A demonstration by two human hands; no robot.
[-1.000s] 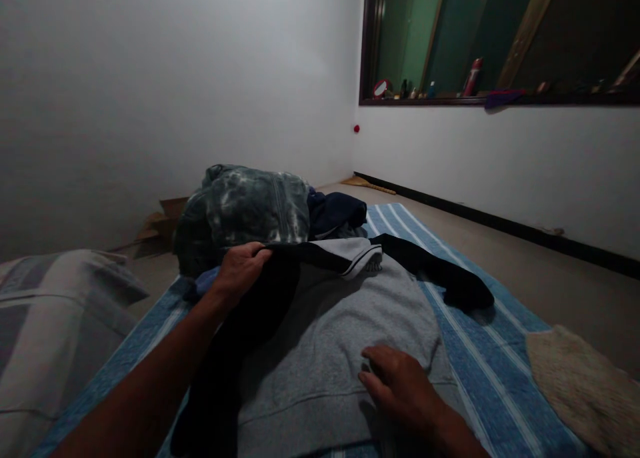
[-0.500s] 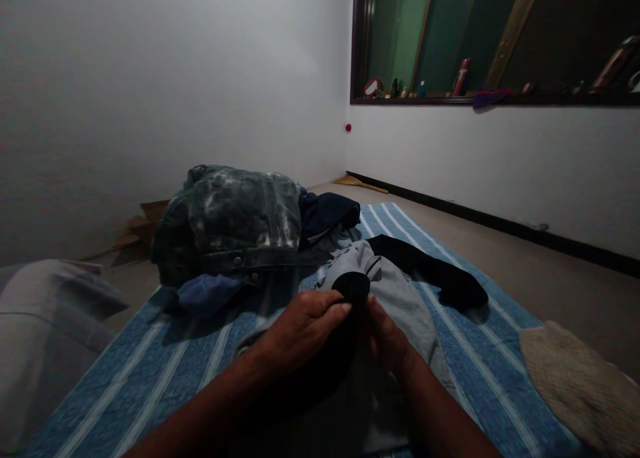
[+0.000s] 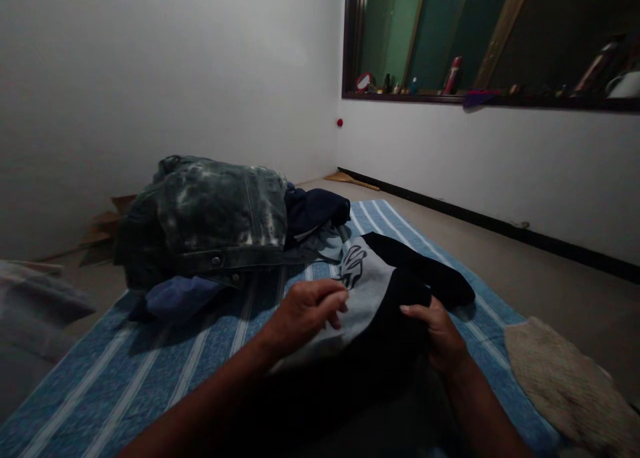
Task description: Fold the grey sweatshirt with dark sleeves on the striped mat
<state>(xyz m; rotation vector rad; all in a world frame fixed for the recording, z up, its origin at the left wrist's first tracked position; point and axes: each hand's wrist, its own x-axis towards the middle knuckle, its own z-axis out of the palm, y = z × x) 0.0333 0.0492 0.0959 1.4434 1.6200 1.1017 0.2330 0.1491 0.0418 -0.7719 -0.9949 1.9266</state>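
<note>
Grey-and-black sweatshirt (image 3: 367, 291) gripped by left hand (image 3: 305, 311) and right hand (image 3: 440, 331).

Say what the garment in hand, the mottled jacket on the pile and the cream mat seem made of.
Grey-and-black garment: soft matte knit, probably cotton fleece; heathered grey, limp folds.
Mottled jacket: washed denim, going by stitched seams and metal snaps.
Cream mat: nubby looped pile, perhaps terry; too dim for certainty.
</note>
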